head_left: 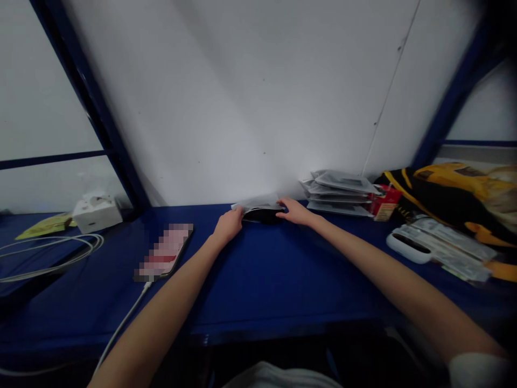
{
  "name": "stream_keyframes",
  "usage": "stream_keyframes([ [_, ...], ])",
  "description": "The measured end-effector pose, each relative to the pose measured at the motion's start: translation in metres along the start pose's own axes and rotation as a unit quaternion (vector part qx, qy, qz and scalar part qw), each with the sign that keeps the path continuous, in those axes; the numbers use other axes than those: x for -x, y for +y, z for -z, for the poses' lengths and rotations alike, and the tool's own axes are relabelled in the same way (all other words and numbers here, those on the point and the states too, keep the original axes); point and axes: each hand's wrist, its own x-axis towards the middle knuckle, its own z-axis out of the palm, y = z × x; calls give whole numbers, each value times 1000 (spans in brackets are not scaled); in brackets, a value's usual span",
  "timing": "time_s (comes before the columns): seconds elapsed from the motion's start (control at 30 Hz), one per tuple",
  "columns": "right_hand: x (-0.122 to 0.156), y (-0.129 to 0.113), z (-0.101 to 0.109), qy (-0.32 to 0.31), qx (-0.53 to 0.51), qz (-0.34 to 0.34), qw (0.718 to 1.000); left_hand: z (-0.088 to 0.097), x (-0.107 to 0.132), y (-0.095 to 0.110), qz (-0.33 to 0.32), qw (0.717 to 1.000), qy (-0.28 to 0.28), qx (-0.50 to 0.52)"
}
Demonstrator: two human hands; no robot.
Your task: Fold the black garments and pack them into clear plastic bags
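A flat packet (258, 209) of whitish translucent plastic with something black inside lies on the blue table top (258, 285), against the wall. My left hand (229, 226) grips its left end. My right hand (296, 211) has its fingers pressed over the right end, so the two hands hold the packet between them. The underside of the packet is hidden.
Several similar packets (337, 193) are stacked to the right beside a red box (383, 202). Further right are a black-and-yellow bag (448, 199) and a white device (407, 245). A phone (163, 252) with a white cable, a white box (97, 213) and a coiled cable (48, 258) lie left.
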Motion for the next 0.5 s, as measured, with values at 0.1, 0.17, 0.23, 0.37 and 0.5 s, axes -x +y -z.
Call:
stream_keyframes([
  [0.1, -8, 3, -9, -6, -21, -17, 1000, 0, 0, 0, -4, 1000, -2, -1],
  [0.17, -10, -1, -14, 1, 5, -27, 1000, 1, 1, 1, -8, 1000, -4, 0],
  [0.23, -10, -7, -16, 13, 30, -39, 999, 3, 1, 2, -12, 1000, -7, 0],
  [0.37, -4, -16, -14, 45, 113, -81, 989, 8, 3, 6, -12, 1000, -14, -1],
  [0.5, 1, -18, -7, 38, 201, -116, 972, 11, 3, 13, -18, 1000, -13, -5],
])
